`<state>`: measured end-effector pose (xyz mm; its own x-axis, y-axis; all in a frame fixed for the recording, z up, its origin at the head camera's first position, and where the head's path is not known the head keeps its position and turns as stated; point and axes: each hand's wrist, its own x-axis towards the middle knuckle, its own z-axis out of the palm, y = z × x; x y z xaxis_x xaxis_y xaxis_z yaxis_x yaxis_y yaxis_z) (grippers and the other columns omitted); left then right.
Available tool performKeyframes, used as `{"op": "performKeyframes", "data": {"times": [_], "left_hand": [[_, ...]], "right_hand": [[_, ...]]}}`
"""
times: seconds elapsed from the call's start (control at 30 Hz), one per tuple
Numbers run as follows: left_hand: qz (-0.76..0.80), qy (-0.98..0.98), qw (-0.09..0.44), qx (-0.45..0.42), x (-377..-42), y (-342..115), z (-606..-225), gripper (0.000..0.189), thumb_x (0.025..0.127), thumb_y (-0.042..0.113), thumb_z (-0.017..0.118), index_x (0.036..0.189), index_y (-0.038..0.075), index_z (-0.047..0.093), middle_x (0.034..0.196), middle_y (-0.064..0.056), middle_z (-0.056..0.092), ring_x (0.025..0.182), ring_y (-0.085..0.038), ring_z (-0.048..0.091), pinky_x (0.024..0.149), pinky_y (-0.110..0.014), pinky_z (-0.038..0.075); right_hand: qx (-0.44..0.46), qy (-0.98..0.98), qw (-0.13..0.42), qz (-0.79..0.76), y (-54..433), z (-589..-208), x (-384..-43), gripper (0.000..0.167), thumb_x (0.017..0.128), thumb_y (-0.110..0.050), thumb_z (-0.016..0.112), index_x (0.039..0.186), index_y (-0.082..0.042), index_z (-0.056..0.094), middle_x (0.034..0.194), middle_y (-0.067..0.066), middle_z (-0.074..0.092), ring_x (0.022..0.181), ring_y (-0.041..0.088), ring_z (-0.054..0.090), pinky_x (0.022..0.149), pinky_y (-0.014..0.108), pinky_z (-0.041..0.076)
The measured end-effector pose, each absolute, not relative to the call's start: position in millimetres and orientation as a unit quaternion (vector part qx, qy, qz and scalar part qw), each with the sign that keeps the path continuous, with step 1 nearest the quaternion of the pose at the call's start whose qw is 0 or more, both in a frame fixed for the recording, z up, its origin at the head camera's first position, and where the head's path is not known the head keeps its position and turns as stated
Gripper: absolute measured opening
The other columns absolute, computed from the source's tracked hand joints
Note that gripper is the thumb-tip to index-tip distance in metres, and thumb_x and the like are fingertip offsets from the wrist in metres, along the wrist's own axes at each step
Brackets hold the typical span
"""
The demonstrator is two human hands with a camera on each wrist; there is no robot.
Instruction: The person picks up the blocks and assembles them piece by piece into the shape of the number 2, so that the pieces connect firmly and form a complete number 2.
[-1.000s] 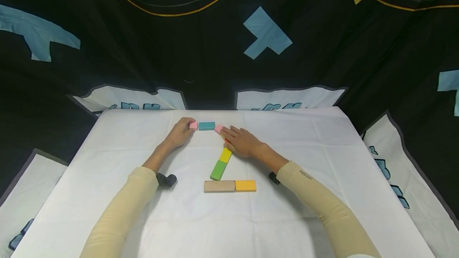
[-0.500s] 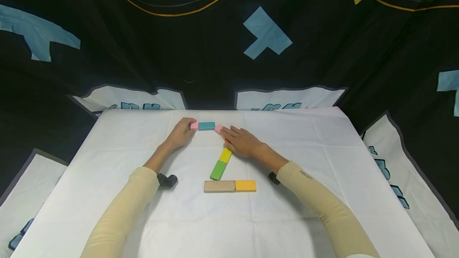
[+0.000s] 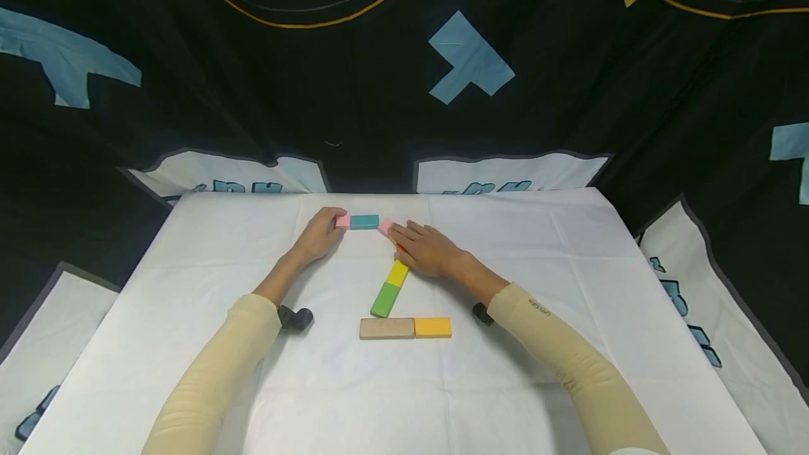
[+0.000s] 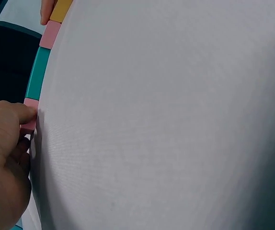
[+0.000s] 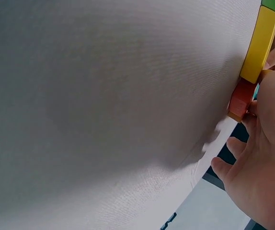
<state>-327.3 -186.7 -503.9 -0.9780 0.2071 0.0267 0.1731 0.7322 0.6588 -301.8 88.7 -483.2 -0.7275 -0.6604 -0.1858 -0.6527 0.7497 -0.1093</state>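
Observation:
With thumb and fingertips, my left hand point(image 3: 320, 235) pinches a small pink block point(image 4: 29, 115), whose end meets a teal block point(image 3: 364, 222). Another pink block point(image 3: 385, 228) sits at an angle past the teal one. My right hand point(image 3: 430, 251) is over the bend in the line, its fingers around a red block point(image 5: 242, 98) and partly hiding an orange block point(image 4: 61, 10). From there a yellow block point(image 3: 397, 273) and a green block point(image 3: 384, 300) slant down toward me. The right hand's outer fingers are spread loosely in the right wrist view.
Below the green block, a tan wooden block point(image 3: 387, 328) and a yellow-orange block point(image 3: 432, 328) lie end to end across the white-covered table point(image 3: 518, 385). A black curtain point(image 3: 373, 125) hangs behind the table's far edge.
The pink block in my left hand has slid slightly right, closing the narrow gap to the teal block. My right hand has stayed in place.

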Motion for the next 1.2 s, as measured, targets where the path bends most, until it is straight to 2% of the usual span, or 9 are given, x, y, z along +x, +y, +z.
{"op": "performKeyframes", "data": {"times": [0.33, 0.67, 1.2], "left_hand": [[0.348, 0.931, 0.019, 0.107, -328.5, -186.6, -505.3, 0.045, 0.100, 0.008, 0.058, 0.141, -0.005, 0.046, 0.147, -0.026, 0.043, 0.140, -0.038, 0.035, 0.118, -0.048, 0.025], [0.351, 0.930, 0.014, 0.111, -328.9, -185.7, -505.4, 0.048, 0.098, 0.008, 0.059, 0.142, -0.006, 0.046, 0.145, -0.026, 0.043, 0.139, -0.039, 0.036, 0.117, -0.048, 0.026], [0.353, 0.930, 0.018, 0.100, -328.8, -186.5, -502.9, 0.050, 0.097, 0.009, 0.061, 0.142, -0.005, 0.045, 0.146, -0.026, 0.043, 0.140, -0.039, 0.035, 0.118, -0.049, 0.025]], "right_hand": [[-0.361, 0.926, 0.104, -0.021, 90.1, -483.7, -303.7, 0.063, 0.107, -0.045, 0.036, 0.161, -0.019, 0.018, 0.165, -0.003, 0.015, 0.150, 0.028, 0.019, 0.121, 0.041, 0.018], [-0.368, 0.923, 0.111, -0.023, 90.8, -485.8, -304.3, 0.063, 0.108, -0.044, 0.035, 0.161, -0.017, 0.015, 0.166, -0.002, 0.011, 0.150, 0.021, 0.018, 0.121, 0.034, 0.015], [-0.365, 0.925, 0.101, -0.037, 92.2, -490.7, -305.4, 0.063, 0.108, -0.045, 0.034, 0.161, -0.018, 0.014, 0.166, -0.001, 0.011, 0.149, 0.021, 0.021, 0.121, 0.035, 0.017]]}}
